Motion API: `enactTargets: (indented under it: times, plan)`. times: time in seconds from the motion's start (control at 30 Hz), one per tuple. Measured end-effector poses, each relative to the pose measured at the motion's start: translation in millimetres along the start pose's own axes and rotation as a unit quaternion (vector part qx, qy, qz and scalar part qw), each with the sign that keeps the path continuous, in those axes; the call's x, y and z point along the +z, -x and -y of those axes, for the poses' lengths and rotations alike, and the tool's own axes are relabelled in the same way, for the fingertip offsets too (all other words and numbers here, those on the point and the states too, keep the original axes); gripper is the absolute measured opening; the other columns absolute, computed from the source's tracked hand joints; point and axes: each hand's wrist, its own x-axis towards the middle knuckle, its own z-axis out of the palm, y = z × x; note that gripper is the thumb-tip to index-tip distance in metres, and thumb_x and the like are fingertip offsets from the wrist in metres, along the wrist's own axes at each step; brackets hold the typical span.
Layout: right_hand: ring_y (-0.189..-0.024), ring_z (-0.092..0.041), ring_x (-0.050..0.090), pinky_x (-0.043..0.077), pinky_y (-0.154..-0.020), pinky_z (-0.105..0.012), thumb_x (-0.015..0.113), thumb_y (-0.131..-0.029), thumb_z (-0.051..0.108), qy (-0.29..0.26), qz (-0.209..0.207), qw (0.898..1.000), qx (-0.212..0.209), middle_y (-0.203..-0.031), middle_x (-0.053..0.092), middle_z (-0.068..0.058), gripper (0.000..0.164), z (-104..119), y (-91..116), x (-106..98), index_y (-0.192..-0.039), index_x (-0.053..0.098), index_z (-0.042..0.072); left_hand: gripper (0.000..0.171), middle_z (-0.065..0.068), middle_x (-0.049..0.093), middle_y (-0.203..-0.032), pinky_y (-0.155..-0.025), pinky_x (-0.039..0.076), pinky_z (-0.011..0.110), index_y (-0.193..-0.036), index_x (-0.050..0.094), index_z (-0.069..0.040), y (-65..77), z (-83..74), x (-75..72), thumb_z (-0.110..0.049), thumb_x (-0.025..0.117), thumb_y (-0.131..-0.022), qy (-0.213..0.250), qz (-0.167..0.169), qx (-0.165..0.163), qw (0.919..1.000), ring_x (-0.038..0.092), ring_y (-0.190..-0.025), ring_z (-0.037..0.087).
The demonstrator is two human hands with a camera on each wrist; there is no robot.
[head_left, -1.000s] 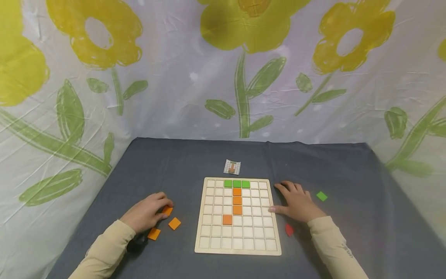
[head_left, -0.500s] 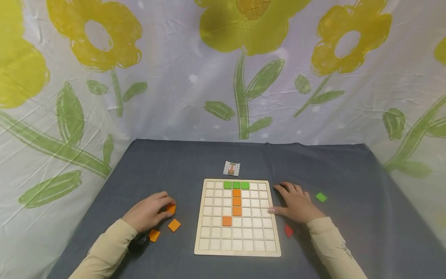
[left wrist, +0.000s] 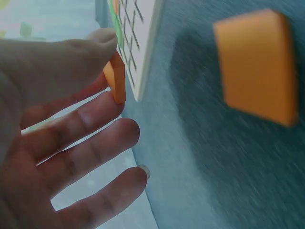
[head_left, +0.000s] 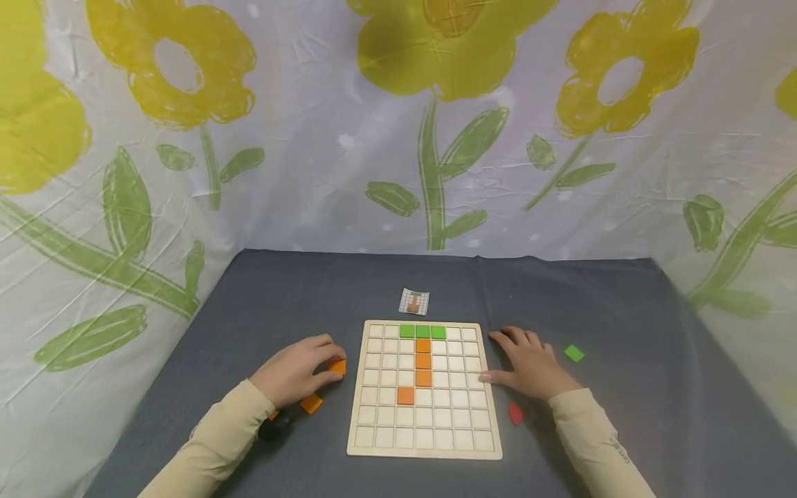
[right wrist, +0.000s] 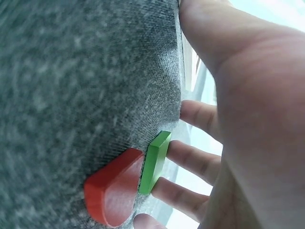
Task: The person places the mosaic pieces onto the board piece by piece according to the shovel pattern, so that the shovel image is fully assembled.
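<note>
My left hand pinches an orange square tile between thumb and fingers, just left of the pale wooden grid board. In the left wrist view this tile stands between the thumb and fingertips, the other fingers spread. My right hand rests at the board's right edge, its thumb on the rim and fingers spread. On the board lie three green tiles in the back row, three orange tiles in a column below them, and one orange tile lower left of that column.
A loose orange tile lies below my left hand; another is mostly hidden by the wrist. A red curved piece and a green tile lie right of the board. Behind the board lies a small printed pattern card.
My left hand has moved right towards the board, carrying the orange tile along. Its sleeve and wrist now cover more of the loose orange tiles. The right hand stays in place.
</note>
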Motion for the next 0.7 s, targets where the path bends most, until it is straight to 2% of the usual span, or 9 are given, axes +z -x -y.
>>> enactTargets:
  times: [0.1,0.33,0.57,0.7]
  plan:
    - [-0.127,-0.044,0.038,0.035,-0.09,-0.066,0.065,-0.078,0.065,0.0,-0.003,1.0,-0.001,-0.142,0.041,-0.018,0.085,0,0,1,-0.142,0.045,0.012,0.027,-0.007,0.058,-0.095,-0.066,0.046,0.023,-0.109,0.069,-0.015,-7.7,-6.6,0.7,-0.027,0.074,-0.084,-0.001,0.001,0.002,1.0,0.052,-0.075,0.007]
    - [-0.127,-0.044,0.038,0.034,-0.09,-0.067,0.065,-0.078,0.064,-0.002,-0.004,1.0,-0.003,-0.141,0.041,-0.019,0.085,-1,1,1,-0.142,0.046,0.011,0.029,-0.005,0.058,-0.092,-0.063,0.042,0.022,-0.108,0.069,-0.013,-23.0,-20.5,1.5,-0.026,0.075,-0.084,-0.006,0.005,0.034,0.9994,0.046,-0.071,0.005]
    - [-0.127,-0.045,0.038,0.034,-0.091,-0.067,0.063,-0.078,0.067,-0.001,0.0,1.0,-0.003,-0.142,0.041,-0.019,0.087,0,-1,1,-0.143,0.045,0.011,0.032,-0.002,0.061,-0.098,-0.068,0.046,0.025,-0.109,0.067,-0.011,-35.8,-33.4,7.7,-0.026,0.077,-0.082,0.008,0.004,0.059,0.9982,0.053,-0.076,0.012]
    - [-0.127,-0.045,0.038,0.034,-0.09,-0.067,0.061,-0.078,0.069,0.001,0.002,1.0,0.0,-0.142,0.041,-0.02,0.088,1,-1,0,-0.142,0.045,0.011,0.028,-0.002,0.06,-0.094,-0.068,0.046,0.024,-0.105,0.068,-0.012,-42.7,-41.0,13.7,-0.025,0.077,-0.082,0.007,0.007,0.071,0.9974,0.051,-0.075,0.009]
